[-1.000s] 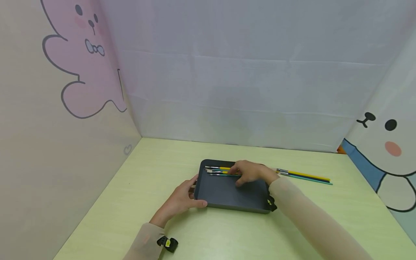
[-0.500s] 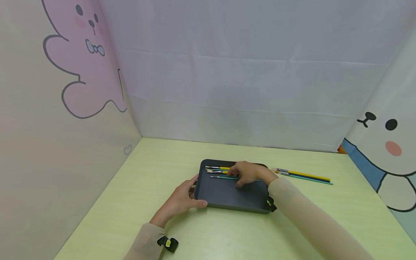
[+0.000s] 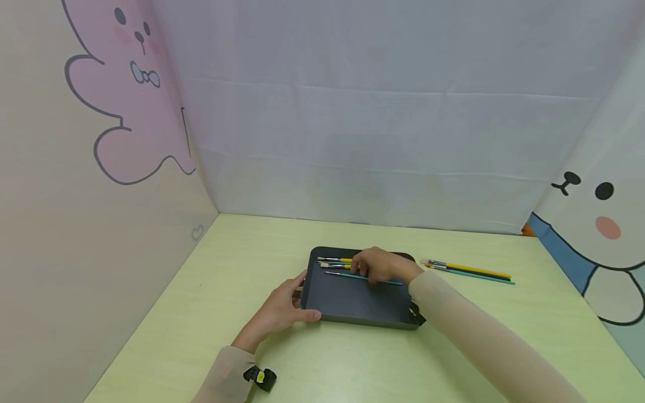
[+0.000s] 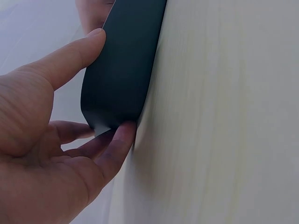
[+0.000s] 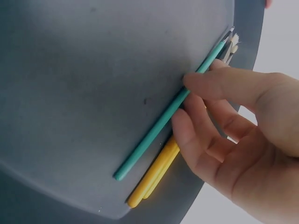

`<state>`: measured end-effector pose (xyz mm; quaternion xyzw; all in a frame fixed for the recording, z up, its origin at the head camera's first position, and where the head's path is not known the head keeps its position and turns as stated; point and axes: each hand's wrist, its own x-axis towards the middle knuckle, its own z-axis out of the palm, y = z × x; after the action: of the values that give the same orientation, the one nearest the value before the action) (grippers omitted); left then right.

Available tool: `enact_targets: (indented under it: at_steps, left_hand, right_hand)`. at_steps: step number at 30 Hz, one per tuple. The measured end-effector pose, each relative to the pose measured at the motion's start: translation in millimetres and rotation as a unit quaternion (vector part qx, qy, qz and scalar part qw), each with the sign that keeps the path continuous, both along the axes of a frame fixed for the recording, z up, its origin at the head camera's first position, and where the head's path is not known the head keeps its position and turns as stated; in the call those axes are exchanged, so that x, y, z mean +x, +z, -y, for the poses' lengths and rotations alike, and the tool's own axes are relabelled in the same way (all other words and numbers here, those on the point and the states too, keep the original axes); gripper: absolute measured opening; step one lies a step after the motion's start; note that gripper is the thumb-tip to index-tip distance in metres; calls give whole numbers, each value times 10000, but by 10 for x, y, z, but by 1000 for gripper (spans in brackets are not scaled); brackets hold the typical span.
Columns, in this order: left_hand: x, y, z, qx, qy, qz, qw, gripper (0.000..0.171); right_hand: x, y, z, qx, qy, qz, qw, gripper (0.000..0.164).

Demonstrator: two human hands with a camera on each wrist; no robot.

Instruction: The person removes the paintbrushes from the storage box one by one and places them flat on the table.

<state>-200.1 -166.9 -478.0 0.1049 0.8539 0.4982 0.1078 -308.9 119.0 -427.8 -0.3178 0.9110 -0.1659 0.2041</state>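
My left hand [image 3: 277, 310] grips the left front corner of a dark grey tray [image 3: 347, 308], its thumb on the front rim. In the left wrist view, that thumb lies against the tray wall [image 4: 124, 60] and the fingers curl at the lower corner. Over the tray, my right hand [image 3: 380, 264] pinches a thin teal paintbrush [image 5: 149, 135] between thumb and fingers. Yellow-handled paintbrushes [image 5: 156, 170] lie beside it along the tray's back side, partly hidden by the right hand. Their bristle ends [image 3: 325, 262] point left.
Several more paintbrushes [image 3: 473, 272], with yellow, dark and teal handles, lie on the pale table [image 3: 242, 240] right of the tray. A pale curtain [image 3: 322, 140] stands behind the table. Printed panels with cartoon animals [image 3: 599, 224] flank both sides.
The teal paintbrush has shifted slightly toward the tray's front, apart from the other brushes, and now slants. My right thumb has drawn in to it. The left hand and tray stay put.
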Motion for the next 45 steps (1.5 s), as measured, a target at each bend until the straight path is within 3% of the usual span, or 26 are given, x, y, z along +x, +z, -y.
enact_targets:
  at_steps: [8,15,27,36,45]
  left_hand:
    - [-9,-3,6,0,-18,-4,10000,112]
    - [-15,-12,-1,-8,-38,-40,10000,113]
    - [-19,-13,1,-5,-38,-51,10000,113]
    - [-13,-6,22,2,5,1,10000,113]
    - [-18,-9,40,78,-43,29,10000,113]
  right_hand:
    - [-49,-17,2,51,61,32,10000,45]
    - [-73,1,-91,-252,428,-65,9987,44]
    - [-61,364,-331,-781,601,-241,9948,45]
    - [-17,562,-657,-833,475,-455,9944,42]
    - [64,619,-1192,-1043,256,-558,9926,42]
